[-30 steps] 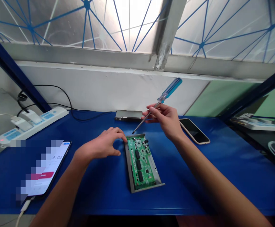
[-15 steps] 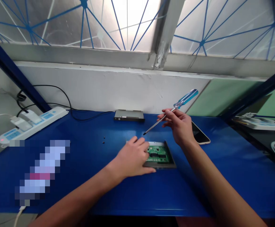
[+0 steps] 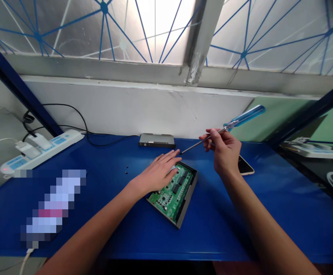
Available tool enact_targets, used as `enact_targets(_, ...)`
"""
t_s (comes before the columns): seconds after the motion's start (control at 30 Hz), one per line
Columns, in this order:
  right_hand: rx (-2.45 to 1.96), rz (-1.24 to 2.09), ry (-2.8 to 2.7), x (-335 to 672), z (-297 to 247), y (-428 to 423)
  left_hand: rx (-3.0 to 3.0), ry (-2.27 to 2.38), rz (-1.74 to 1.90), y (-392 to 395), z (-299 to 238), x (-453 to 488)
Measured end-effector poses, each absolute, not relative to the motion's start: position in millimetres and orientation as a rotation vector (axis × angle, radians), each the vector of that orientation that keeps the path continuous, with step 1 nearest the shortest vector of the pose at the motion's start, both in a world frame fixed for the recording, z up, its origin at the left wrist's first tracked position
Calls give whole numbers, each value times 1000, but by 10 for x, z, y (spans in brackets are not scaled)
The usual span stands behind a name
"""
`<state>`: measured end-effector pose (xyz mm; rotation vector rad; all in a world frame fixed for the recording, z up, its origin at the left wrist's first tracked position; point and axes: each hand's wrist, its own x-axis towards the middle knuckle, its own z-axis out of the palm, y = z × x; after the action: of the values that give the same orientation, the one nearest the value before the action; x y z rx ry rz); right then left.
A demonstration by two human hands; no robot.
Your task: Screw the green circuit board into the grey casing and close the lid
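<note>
The left hand [image 3: 157,172] was spread flat over the left part of the green circuit board [image 3: 180,181], which sat at a slant in a metal tray [image 3: 189,198] on the blue counter [image 3: 120,221]. The right hand [image 3: 214,139] pinched the screwdriver [image 3: 246,115] by its shaft, tip toward the left hand. Two small dark bits [image 3: 126,172] lay left of the tray.

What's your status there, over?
Left hand over circuit board, hiding part. Right hand holds screwdriver, tip off board. Two tiny dark pieces on desk.
</note>
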<state>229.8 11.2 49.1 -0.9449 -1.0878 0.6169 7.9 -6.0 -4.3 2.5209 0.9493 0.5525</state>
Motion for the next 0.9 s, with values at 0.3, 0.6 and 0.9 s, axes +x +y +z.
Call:
enact_targets(0.3, -947, 671, -1191, 2160, 444, 26, 2642, 1193, 546, 111, -7, 37)
enact_targets(0.6, -996, 539, -1536, 1904, 451, -90, 2537, 1500, 500, 134, 17, -141)
enact_targets(0.9, -1048, 502, -1783, 1560, 599, 230, 2298, 1467, 582, 36, 24, -303)
